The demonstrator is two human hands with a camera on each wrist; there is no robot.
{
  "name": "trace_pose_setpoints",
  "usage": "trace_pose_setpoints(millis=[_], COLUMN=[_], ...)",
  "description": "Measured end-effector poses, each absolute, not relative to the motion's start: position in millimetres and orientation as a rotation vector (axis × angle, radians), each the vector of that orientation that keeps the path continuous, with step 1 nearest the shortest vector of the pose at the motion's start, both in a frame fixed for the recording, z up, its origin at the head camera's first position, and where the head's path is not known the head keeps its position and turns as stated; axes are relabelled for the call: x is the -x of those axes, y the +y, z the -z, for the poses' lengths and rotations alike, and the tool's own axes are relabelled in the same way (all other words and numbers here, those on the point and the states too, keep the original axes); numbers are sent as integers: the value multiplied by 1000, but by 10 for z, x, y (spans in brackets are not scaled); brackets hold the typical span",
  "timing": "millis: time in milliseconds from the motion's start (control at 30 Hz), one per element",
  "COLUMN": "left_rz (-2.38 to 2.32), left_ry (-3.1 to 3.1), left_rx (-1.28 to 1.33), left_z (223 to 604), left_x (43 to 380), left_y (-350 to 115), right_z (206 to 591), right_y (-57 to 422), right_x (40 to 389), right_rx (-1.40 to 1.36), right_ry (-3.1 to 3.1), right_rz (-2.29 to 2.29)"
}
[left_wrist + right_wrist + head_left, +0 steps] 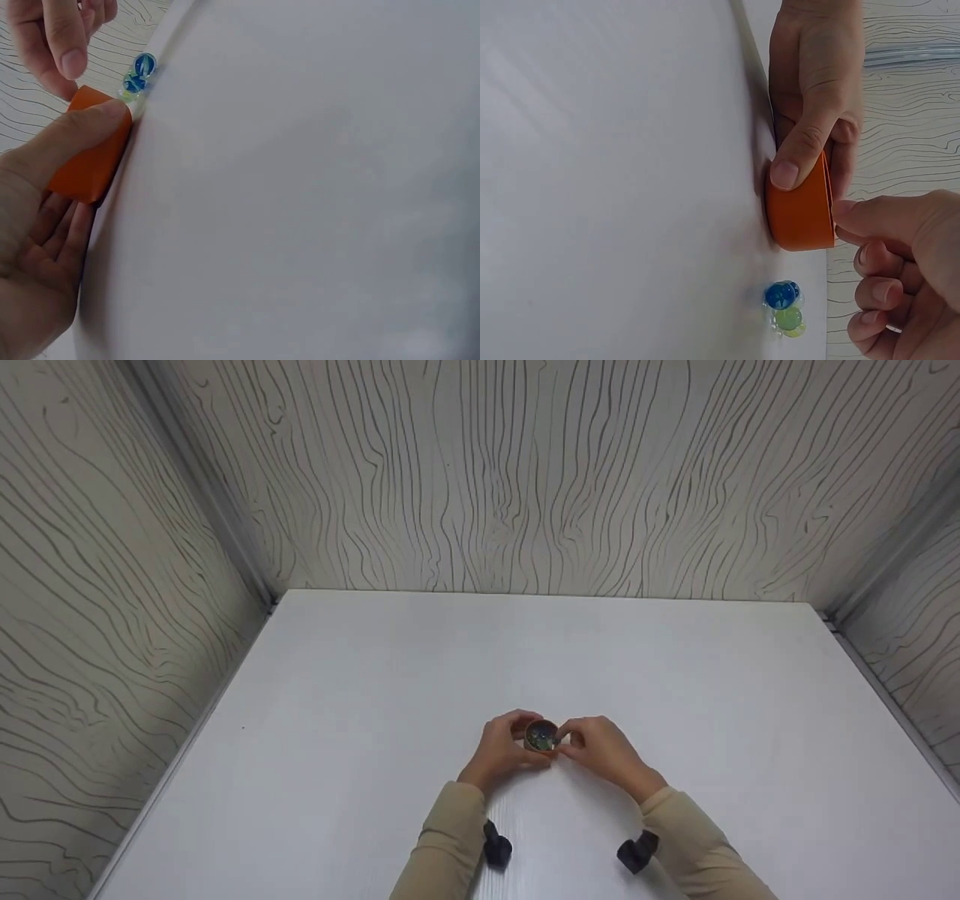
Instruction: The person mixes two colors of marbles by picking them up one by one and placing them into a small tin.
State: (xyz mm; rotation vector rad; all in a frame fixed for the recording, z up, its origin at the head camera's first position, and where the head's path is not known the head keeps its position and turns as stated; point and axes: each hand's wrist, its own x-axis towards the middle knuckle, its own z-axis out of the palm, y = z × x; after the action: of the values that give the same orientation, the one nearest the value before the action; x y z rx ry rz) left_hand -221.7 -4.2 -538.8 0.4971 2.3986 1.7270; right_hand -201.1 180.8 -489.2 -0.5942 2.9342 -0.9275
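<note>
A small orange cup (528,746) stands upright on the white table, with blue and green glassy bits visible inside it in the head view. My left hand (504,746) grips the cup from the left, thumb (786,174) on the near side and fingers behind. At the cup's rim is my right hand (602,745), thumb and index fingertips touching the opening and the other fingers curled. Whether those fingertips pinch anything is hidden. Several blue, green and clear glass marbles (784,307) lie in a cluster on the table beside the cup, under the right hand.
The white table (375,675) reaches back to a wood-grain patterned panel (465,472). A similar panel (90,607) closes off the left side. Dark camera mounts (497,846) stick out from both sleeves just above the table.
</note>
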Motion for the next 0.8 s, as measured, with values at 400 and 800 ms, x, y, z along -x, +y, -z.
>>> trace_pose_setpoints(millis=[400,800], left_rz=[-1687,-1689], left_ry=[2431,2440], left_rx=[-467,-481], left_z=[5358,5378], left_x=[2194,2204], left_y=[-43,-39], right_z=[4907,4904], right_y=[1884,1955], right_x=[1962,1949], right_rx=[528,507], right_ry=[2936,2922], right_rz=[929,901])
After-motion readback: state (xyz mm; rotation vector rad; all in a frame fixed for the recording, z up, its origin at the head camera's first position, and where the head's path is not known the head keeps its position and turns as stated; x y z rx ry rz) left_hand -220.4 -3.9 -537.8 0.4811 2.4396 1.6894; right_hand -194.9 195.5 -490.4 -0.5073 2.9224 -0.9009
